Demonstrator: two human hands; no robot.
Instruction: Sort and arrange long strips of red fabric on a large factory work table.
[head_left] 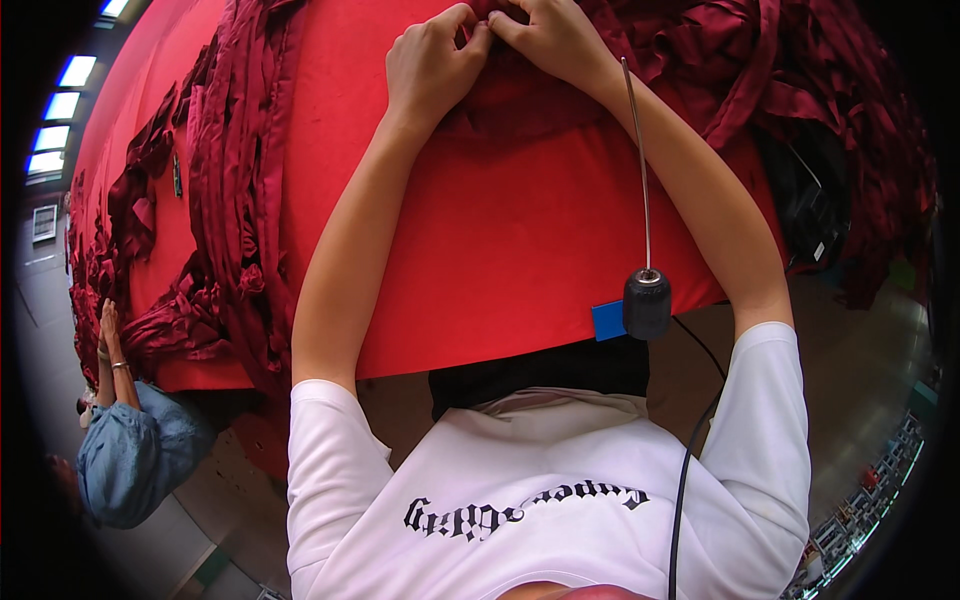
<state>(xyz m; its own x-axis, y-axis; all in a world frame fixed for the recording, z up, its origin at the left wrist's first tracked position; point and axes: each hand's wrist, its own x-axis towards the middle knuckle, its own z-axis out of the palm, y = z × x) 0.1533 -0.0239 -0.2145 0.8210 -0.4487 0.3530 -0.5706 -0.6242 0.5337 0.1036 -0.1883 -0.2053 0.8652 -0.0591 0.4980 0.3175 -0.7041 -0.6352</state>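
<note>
My left hand (437,55) and my right hand (553,40) come together at the far edge of the view, thumbs close to each other. Both have bent fingers pinching dark red satin cloth (515,105), which lies bunched beneath them on the red-covered table (520,230). The fingertips are partly cut off by the top edge, so the exact spot they grip is hidden. Beyond my right forearm, a large heap of the same satin strips (730,70) spreads over the table.
Long satin strips (240,170) lie left, near a small dark tool (177,175). A co-worker in blue (140,450) sits at the left edge. A thin metal rod on a black cylinder (648,305) with a cable shows before me, beside a blue rectangle (607,320). A black object (810,200) stands right.
</note>
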